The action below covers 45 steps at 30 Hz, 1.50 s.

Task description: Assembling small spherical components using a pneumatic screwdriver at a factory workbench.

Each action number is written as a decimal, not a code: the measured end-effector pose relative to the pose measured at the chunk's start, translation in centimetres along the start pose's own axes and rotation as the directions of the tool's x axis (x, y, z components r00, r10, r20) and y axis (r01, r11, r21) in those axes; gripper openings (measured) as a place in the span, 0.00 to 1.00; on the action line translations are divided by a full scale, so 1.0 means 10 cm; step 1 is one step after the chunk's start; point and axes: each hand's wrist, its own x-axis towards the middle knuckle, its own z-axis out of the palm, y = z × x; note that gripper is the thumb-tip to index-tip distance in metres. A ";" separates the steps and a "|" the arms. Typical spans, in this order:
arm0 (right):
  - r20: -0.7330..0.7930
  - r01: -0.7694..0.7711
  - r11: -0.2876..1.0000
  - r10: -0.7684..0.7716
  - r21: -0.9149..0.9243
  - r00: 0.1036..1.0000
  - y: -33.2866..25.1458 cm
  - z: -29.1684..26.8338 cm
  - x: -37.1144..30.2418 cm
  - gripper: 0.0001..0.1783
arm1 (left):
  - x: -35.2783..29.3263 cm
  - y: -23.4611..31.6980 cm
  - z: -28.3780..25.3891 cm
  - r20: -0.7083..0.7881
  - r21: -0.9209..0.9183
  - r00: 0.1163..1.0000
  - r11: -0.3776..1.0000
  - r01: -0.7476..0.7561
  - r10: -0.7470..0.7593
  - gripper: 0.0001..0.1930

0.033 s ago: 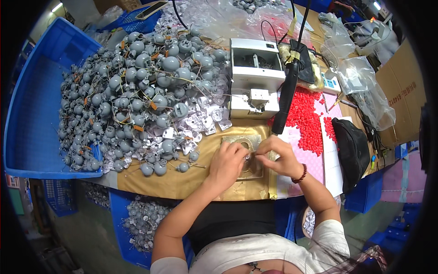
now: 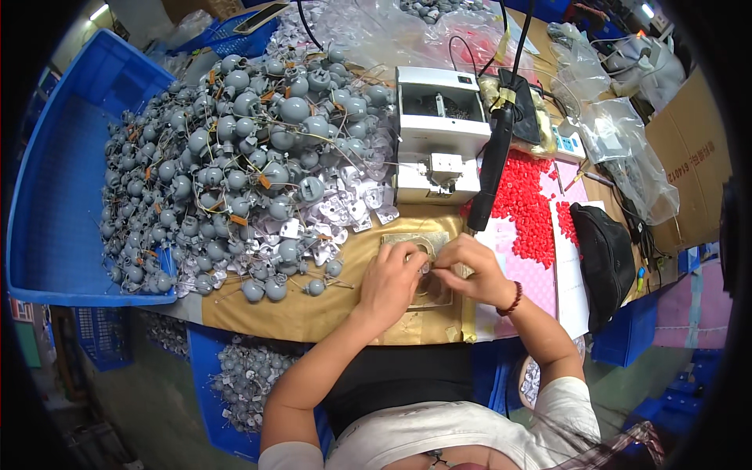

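Note:
My left hand [image 2: 389, 283] and my right hand [image 2: 479, 274] meet over a flat metal plate [image 2: 440, 301] with a round opening, on the brown-covered table. The left fingers are pinched at a small pale part [image 2: 425, 268] above the opening; its kind is too small to make out. My right thumb and forefinger are pressed together just beside that part, and what they hold is hidden. A black electric screwdriver [image 2: 491, 180] hangs from its cord, with its tip close above my right hand.
Grey ball-shaped parts with wires [image 2: 235, 157] heap from a blue bin [image 2: 66, 180] onto the table, white parts [image 2: 348, 200] beside them. Beyond the plate stands a white machine [image 2: 440, 141]. Red pieces [image 2: 526, 207] and a black pouch [image 2: 599, 262] lie to the right.
My right hand has shifted slightly left, and its fingers have drawn closer to my left fingertips. My left hand stays nearly in place.

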 end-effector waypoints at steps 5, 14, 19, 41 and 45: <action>0.151 0.222 0.908 -0.179 -0.355 0.972 0.12 0.27 0.06 0.12 | -0.12 -0.09 -0.22 -0.194 0.026 0.980 0.998 0.050 -0.044 0.19; 0.145 0.188 0.893 -0.140 -0.409 0.980 0.02 0.31 0.02 0.15 | -0.39 -0.69 -0.88 -0.410 0.399 0.902 0.862 0.312 -0.137 0.09; 0.030 0.063 0.945 -0.057 -0.320 0.998 -0.16 0.20 0.14 0.32 | -0.33 -0.42 -1.05 -0.425 0.174 0.904 0.976 0.129 -0.044 0.05; 0.483 -0.720 0.446 0.538 0.531 0.690 -0.29 0.02 0.00 0.15 | -0.51 0.00 -0.19 0.590 -0.801 0.775 -0.284 0.526 -0.228 0.14; 0.290 -0.149 0.982 0.177 -0.114 0.941 -0.17 0.04 0.06 0.16 | -0.59 0.03 -0.18 0.247 -0.733 0.875 0.510 0.450 -0.416 0.20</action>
